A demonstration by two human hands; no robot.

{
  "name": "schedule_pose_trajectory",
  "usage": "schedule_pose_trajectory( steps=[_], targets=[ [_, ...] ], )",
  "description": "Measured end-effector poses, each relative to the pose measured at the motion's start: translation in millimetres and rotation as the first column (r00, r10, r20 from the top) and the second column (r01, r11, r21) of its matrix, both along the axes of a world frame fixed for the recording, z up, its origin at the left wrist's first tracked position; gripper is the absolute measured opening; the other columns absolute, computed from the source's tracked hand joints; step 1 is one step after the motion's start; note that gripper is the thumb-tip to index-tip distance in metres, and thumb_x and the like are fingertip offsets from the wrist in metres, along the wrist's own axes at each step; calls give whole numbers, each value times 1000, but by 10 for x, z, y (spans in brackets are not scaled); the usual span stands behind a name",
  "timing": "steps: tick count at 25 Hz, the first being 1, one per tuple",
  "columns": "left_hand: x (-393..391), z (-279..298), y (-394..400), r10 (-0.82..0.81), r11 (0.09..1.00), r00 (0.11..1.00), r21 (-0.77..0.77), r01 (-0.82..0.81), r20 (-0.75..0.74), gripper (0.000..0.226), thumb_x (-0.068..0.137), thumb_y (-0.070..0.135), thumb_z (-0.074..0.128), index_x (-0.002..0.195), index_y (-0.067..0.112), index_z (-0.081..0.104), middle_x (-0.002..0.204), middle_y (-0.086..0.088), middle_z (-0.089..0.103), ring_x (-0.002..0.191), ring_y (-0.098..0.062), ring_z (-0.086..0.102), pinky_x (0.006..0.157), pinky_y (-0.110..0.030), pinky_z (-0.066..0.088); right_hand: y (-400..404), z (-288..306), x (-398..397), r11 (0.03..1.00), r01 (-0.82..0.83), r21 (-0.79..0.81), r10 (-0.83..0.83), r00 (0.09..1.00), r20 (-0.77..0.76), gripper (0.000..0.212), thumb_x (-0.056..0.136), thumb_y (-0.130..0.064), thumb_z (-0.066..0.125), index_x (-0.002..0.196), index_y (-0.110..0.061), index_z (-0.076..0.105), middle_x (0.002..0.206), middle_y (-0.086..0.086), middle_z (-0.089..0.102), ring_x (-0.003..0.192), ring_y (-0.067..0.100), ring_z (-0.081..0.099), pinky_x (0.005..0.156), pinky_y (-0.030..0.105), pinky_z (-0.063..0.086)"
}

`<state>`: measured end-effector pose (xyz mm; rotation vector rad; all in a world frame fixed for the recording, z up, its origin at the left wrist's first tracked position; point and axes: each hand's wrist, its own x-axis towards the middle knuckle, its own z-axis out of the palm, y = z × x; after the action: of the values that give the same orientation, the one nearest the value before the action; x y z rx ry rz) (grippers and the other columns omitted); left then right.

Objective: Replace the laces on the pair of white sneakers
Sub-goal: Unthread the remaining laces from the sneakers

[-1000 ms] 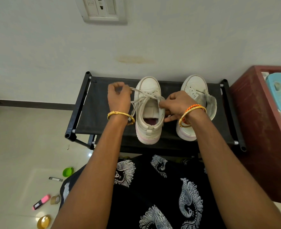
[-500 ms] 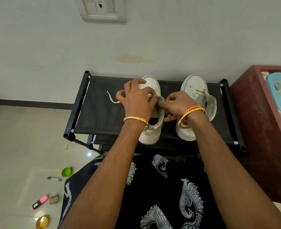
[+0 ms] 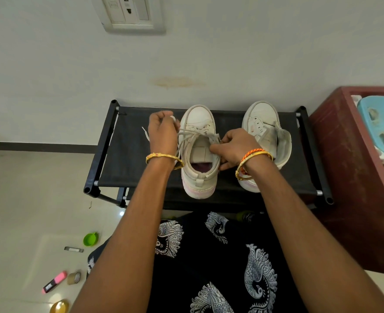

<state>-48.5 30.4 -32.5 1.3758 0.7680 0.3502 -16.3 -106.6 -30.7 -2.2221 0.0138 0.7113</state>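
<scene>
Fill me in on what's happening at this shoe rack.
A person is working on the lace of the left sneaker, one of two white sneakers standing on a black shoe rack. The left hand pinches the lace and draws it out to the side. The right hand grips the edge of that sneaker's opening to steady it. The right sneaker stands beside it with no lace in its eyelets.
</scene>
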Motion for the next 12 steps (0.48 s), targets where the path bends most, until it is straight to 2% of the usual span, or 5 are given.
schedule_pose_trajectory(
  steps=[2,3,5,7,12],
  targets=[
    [-22,-59,-20,-196,928,972,296,226,-126,18,81,33,42,87,26,58,83,5,59,91,-18,55,96,-42,39,-2,1,7,1000,0,1,0,1000,-9,18,85,-22,67,76,-15,52,71,6,65,63,21,69,69,33,60],
    [-39,-78,-51,-282,820,927,440,366,-247,19,81,40,46,85,29,61,90,5,61,100,-20,53,98,-40,31,-7,-2,11,1000,0,0,0,1000,-10,18,85,-22,67,76,-15,52,71,6,65,63,21,70,70,34,60],
    [-53,-109,-109,-290,542,827,630,556,-481,18,83,43,56,95,35,66,105,4,60,112,-22,45,93,-39,21,-18,-5,22,1000,-7,-8,7,1000,-8,17,85,-23,66,77,-14,53,71,8,66,65,23,70,72,35,60],
    [-43,-115,-112,-227,399,822,720,568,-522,22,84,43,61,103,35,69,111,1,55,116,-24,39,95,-41,20,-14,-9,31,1000,-10,-10,10,1000,-18,17,85,-23,66,77,-14,53,72,8,66,67,23,71,72,35,60],
    [-32,-190,-120,-224,301,920,875,380,-322,16,83,33,66,94,27,75,120,7,57,122,-20,36,97,-39,14,-20,1,55,1000,-11,-16,11,999,-43,17,86,-22,65,78,-13,53,69,6,65,62,20,69,66,31,59]
  ],
)
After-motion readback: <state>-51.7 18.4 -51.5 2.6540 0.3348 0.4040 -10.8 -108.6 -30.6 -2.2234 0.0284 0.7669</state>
